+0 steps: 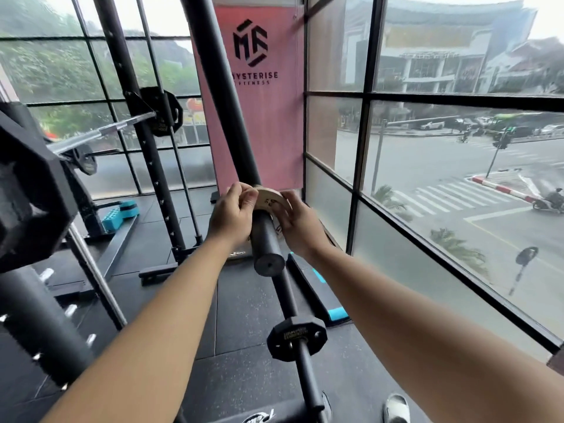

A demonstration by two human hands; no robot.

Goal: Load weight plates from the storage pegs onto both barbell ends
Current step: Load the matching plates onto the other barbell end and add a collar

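A small tan weight plate [270, 200] sits on a black storage peg [267, 242] that juts toward me from the slanted black rack post [219, 87]. My left hand [233, 213] grips the plate's left edge and my right hand [300, 222] grips its right edge. Lower on the same post, a small black plate [297, 337] hangs on another peg [308, 380]. At the left, the steel barbell [100, 132] lies across the rack, with a large black plate [27, 193] on its near end and another black plate [161, 112] at its far end.
Black rack uprights [143, 148] stand left of centre. A blue-and-black pad [120, 213] lies on the rubber floor, and a blue-edged mat [332, 312] lies by the window wall [363, 178] at right. A white shoe [396, 409] shows at the bottom.
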